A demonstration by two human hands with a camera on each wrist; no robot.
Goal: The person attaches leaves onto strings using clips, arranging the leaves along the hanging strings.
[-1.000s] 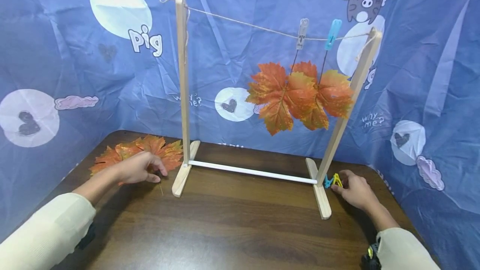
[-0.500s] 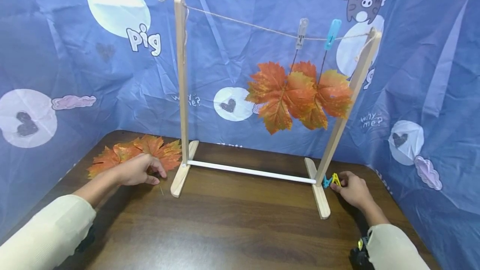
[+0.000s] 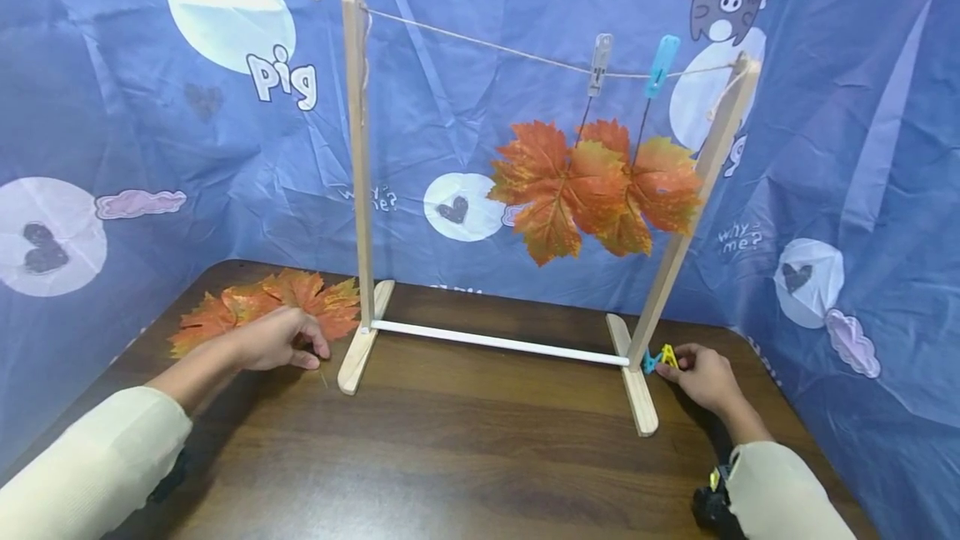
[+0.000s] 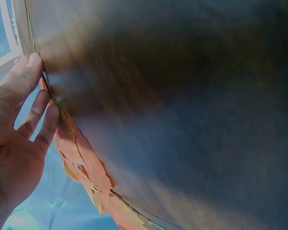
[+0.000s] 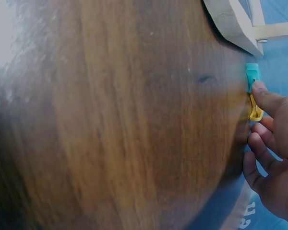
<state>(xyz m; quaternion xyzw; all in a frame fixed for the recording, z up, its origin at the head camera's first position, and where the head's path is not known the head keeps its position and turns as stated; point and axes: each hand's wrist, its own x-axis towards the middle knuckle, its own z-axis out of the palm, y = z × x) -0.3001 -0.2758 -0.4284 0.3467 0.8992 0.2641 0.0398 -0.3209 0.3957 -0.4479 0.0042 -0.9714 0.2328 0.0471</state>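
At the table's left my left hand (image 3: 279,340) is over a pile of orange artificial maple leaves (image 3: 315,297). Its thumb and fingertips pinch a thin leaf stem (image 4: 30,28), whose end sticks out past them. On the right, my right hand (image 3: 705,375) pinches a yellow clothespin (image 5: 255,109) between thumb and index finger. A blue clothespin (image 5: 252,72) lies right beside it, by the rack's foot. Two more maple leaves (image 3: 558,194) hang by their stems from the string, under a clear clothespin (image 3: 599,65) and a light-blue clothespin (image 3: 662,67).
A wooden rack (image 3: 360,157) stands on the brown table (image 3: 480,440), with a string (image 3: 472,40) tied between its posts and a white crossbar (image 3: 495,341) low down. Blue printed cloth (image 3: 465,123) surrounds the table at the back and sides.
The head view has shifted slightly, so the scene sits a little further left. My right thumb and fingers have drawn closer round the yellow clothespin. The left hand stays nearly still.
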